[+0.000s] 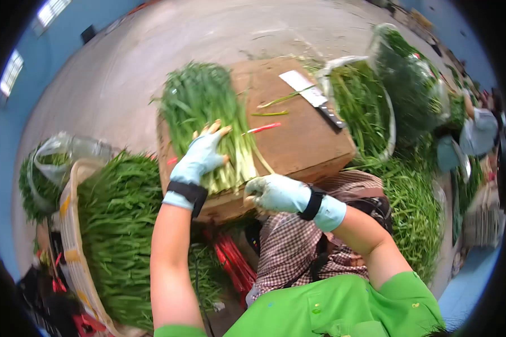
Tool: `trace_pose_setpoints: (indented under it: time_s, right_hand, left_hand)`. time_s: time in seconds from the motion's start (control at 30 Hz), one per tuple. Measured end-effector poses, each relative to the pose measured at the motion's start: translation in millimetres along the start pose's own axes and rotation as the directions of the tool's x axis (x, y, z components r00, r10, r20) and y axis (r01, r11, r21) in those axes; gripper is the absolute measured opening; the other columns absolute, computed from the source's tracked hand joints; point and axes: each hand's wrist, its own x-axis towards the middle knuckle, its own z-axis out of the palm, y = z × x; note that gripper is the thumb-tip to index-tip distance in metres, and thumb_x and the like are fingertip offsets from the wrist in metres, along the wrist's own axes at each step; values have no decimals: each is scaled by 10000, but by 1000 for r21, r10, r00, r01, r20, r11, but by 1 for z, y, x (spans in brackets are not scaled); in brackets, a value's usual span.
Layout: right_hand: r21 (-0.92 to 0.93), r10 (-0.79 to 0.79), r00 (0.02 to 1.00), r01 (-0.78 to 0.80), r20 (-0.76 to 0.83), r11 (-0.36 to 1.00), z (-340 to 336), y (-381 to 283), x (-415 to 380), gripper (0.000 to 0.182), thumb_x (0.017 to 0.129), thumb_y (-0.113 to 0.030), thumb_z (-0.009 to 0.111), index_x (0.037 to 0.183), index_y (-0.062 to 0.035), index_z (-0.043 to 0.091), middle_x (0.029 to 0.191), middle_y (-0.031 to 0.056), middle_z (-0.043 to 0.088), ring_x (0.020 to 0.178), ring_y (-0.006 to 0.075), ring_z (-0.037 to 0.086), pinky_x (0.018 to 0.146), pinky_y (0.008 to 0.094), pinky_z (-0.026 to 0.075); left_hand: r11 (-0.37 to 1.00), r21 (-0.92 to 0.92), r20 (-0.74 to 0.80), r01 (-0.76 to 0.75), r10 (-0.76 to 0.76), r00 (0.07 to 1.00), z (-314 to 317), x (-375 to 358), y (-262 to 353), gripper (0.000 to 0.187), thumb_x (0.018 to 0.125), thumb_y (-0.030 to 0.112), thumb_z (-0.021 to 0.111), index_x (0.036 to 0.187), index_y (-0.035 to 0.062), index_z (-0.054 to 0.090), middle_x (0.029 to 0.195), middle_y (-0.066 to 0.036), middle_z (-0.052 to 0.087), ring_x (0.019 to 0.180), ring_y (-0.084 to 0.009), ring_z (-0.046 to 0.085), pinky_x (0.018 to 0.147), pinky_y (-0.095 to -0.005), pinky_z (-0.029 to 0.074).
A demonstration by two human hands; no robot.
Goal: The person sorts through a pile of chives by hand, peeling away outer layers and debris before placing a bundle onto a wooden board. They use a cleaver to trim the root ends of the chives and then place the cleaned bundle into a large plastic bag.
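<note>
A bundle of long green stalks with pale ends (199,92) lies on a wooden block (298,140). My left hand (204,151), in a light blue glove with bare fingertips, rests spread on the stalks near their pale ends. Beside those ends, at the block's near edge, my right hand (272,192) is gloved too, with its fingers curled together; what they hold, if anything, is hidden. A cleaver (309,92) with a black handle lies at the block's far right. A small red-handled knife (264,128) and a few loose stalks (270,114) lie between bundle and cleaver.
A white basket (70,219) full of greens stands at the left, with a bag of greens (48,165) behind it. Sacks of greens (362,101) line the block's right. Red strips (233,261) hang below the block. Another person (479,129) is at the far right.
</note>
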Motion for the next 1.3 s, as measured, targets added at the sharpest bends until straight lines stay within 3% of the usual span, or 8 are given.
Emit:
trace_pose_setpoints:
  time_s: [0.23,0.3,0.5,0.6,0.7,1.1,1.23,1.3]
  right_hand:
    - [391,-297,807,525,-510,756,-55,39,-138,203,826,-194,592,964,-46,583,800,44,606,689,110,568,634,243,463]
    - [525,-73,738,542,-671,657,-70,66,-203,257,833,-118,566,1080,-46,547,885,48,604,736,116,577,676,232,466]
    - [181,181,-114,12,-977,983,-53,226,-353,309,806,-34,543,1115,-37,537,914,45,612,794,89,569,674,213,460]
    - [310,271,-187,-235,-944,921,-36,274,-360,334,764,-38,583,1096,-42,550,966,112,618,865,174,589,770,253,463]
    - [87,61,-64,-559,-996,825,-35,296,-332,382,730,-128,625,1101,-79,552,1084,139,576,1033,264,530,903,334,413]
    - [-485,-109,690,-378,-716,788,-82,389,-126,168,703,-181,506,755,-72,622,873,125,605,846,268,571,770,374,455]
    - [-447,153,685,-611,-712,654,-119,427,-126,250,728,-297,521,860,-106,612,995,106,589,979,265,523,908,454,332]
    - [-381,80,503,-740,-860,554,-121,527,-131,221,756,-311,499,800,-111,582,902,83,587,880,261,532,842,425,369]
  left_hand:
    - [995,-7,-395,-104,93,914,-8,-11,32,579,648,81,662,1198,119,484,1286,-176,407,1212,-312,346,1013,-403,252]
    - [978,167,-520,-124,194,832,-9,-12,47,511,691,33,617,1183,80,487,1256,-162,440,1182,-304,384,1019,-402,245]
    - [897,188,-537,-400,435,723,-10,8,119,480,719,14,585,1186,41,479,1231,-164,466,1156,-305,417,1013,-415,259]
    - [887,118,-475,-446,445,759,12,32,163,488,695,-8,590,1172,34,494,1229,-177,467,1153,-313,423,990,-393,300]
    - [865,119,-405,-487,490,772,40,54,204,514,680,-33,591,1178,43,491,1224,-190,468,1142,-319,438,968,-368,334]
    - [930,33,-215,-367,365,906,137,109,226,421,716,43,605,1124,-3,510,1099,-206,531,1033,-336,501,909,-376,386]
    - [935,101,-238,-339,354,905,142,116,219,422,756,91,572,1159,1,487,1109,-182,533,1022,-327,489,896,-388,368]
    - [897,254,-246,-361,421,873,149,115,213,423,778,109,545,1180,0,471,1134,-170,526,1040,-321,477,909,-391,349]
